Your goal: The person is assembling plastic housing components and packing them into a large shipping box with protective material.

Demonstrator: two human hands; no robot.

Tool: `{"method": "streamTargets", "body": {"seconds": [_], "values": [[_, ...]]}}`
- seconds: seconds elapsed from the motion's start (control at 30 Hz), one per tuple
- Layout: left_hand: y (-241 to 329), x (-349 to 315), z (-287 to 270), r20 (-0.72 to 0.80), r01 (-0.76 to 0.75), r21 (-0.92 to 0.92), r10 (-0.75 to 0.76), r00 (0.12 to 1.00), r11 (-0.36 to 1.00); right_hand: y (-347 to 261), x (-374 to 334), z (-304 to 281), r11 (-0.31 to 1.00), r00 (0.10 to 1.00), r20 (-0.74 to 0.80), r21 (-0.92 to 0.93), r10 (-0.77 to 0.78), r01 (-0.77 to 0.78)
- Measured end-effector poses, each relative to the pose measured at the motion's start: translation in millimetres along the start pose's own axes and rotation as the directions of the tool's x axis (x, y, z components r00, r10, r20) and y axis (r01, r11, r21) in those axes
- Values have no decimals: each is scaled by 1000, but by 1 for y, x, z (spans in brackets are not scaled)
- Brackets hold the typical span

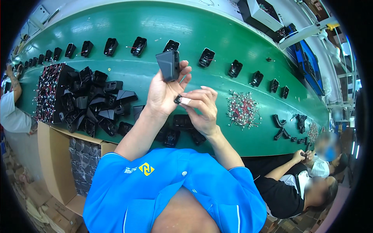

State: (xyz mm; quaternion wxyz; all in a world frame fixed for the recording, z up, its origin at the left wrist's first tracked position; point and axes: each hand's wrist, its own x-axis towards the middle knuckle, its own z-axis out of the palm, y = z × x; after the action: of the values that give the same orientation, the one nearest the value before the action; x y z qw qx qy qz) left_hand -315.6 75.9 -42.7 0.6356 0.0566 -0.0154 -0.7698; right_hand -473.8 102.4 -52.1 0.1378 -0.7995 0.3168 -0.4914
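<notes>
My left hand is raised over the green bench, its fingers behind a black plastic housing. The housing stands upright, its tapered side facing me. Just below it, my right hand pinches a small black part between thumb and fingers, close to the left palm. The part's exact kind is too small to make out. Beneath my forearms lie several more black housings, partly covered by my hands. An open black housing sits on the bench just beyond the one I hold.
A long row of open housings crosses the green bench. Left are a heap of housings and a box of wired parts; right, a pile of red-and-white wired pieces. A cardboard box stands lower left. Co-workers sit at both ends.
</notes>
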Motion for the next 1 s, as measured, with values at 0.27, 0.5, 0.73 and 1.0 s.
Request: {"method": "streamTargets", "body": {"seconds": [0.27,0.5,0.73,1.0], "values": [[1,-2,20,131,-69,196,43,990,978,-5,29,-8,994,993,-112,109,24,-12],[-14,-4,25,201,-43,143,13,979,989,-5,49,-14,989,991,-105,-118,81,-94],[-20,-8,36,110,-50,402,5,994,914,-10,47,-16,952,965,-107,-169,240,-256],[-24,-8,34,92,-34,369,0,996,929,-8,43,-16,933,938,-89,-104,336,-344]]}}
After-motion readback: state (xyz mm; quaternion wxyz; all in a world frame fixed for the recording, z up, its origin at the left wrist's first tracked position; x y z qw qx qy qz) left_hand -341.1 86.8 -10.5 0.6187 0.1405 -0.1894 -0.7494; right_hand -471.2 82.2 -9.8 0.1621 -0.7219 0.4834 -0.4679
